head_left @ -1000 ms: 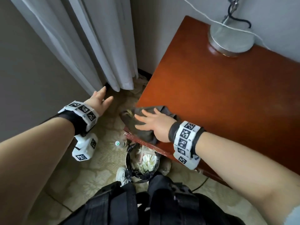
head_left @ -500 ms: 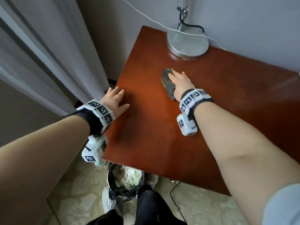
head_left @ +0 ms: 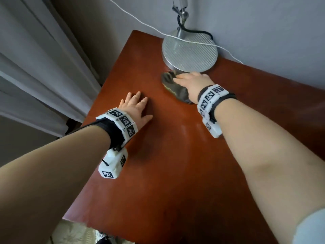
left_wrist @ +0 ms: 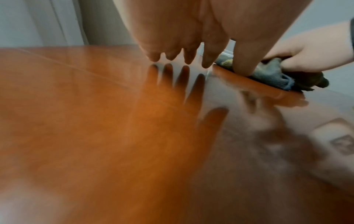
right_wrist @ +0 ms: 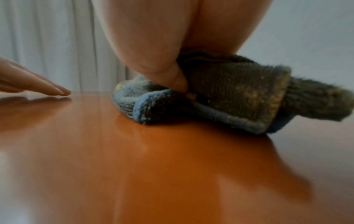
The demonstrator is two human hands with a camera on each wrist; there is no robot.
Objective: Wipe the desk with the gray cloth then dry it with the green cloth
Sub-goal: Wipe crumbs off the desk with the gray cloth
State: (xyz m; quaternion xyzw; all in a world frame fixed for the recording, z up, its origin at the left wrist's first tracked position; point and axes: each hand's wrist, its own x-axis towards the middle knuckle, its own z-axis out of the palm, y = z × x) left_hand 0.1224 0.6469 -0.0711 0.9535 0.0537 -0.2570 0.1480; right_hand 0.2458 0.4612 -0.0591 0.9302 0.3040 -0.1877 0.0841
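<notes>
The gray cloth (head_left: 177,90) lies bunched on the reddish-brown desk (head_left: 175,155), right in front of the lamp base. My right hand (head_left: 191,81) lies on top of it and grips it, with the thumb tucked into a fold (right_wrist: 178,81) in the right wrist view. The cloth (left_wrist: 272,75) shows a blue edge and yellowish specks. My left hand (head_left: 135,108) rests flat on the desk near its left edge, fingers straight and spread, holding nothing. No green cloth is in view.
A round silver lamp base (head_left: 190,51) with a black cord stands at the back of the desk against the wall. A white cable (head_left: 140,22) runs across it. Gray curtains (head_left: 35,67) hang to the left. Patterned floor (head_left: 73,231) shows below the desk's front edge.
My right hand has pushed the gray cloth from the desk's near left corner to the back, up to the lamp base. My left hand came from beside the desk onto its top.
</notes>
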